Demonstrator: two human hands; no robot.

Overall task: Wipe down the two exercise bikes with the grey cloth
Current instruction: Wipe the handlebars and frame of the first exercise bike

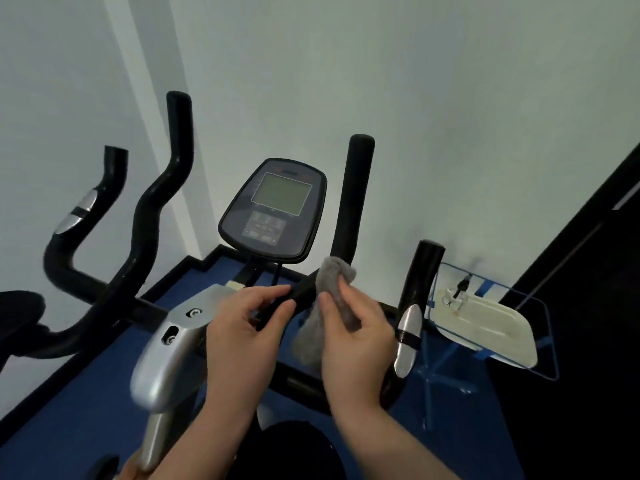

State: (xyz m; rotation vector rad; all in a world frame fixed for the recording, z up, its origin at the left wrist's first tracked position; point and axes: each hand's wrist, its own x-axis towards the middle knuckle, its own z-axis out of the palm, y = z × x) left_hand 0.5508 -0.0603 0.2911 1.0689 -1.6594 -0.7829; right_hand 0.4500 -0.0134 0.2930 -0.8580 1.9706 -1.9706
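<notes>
An exercise bike stands right in front of me, with a dark console (273, 209) and black foam handlebars (356, 188). My left hand (246, 327) grips the black crossbar just left of the grey cloth (334, 282). My right hand (353, 327) holds the cloth wrapped over the bar where the right handlebar rises. Part of the cloth hangs below the bar. A second bike's black handlebars (145, 216) with silver pulse pads show at the left.
White walls close in behind both bikes. A clear blue-edged stand (540, 341) holding a cream tray sits to the right, next to a short black grip (419, 271). Blue floor lies below. A dark panel fills the far right.
</notes>
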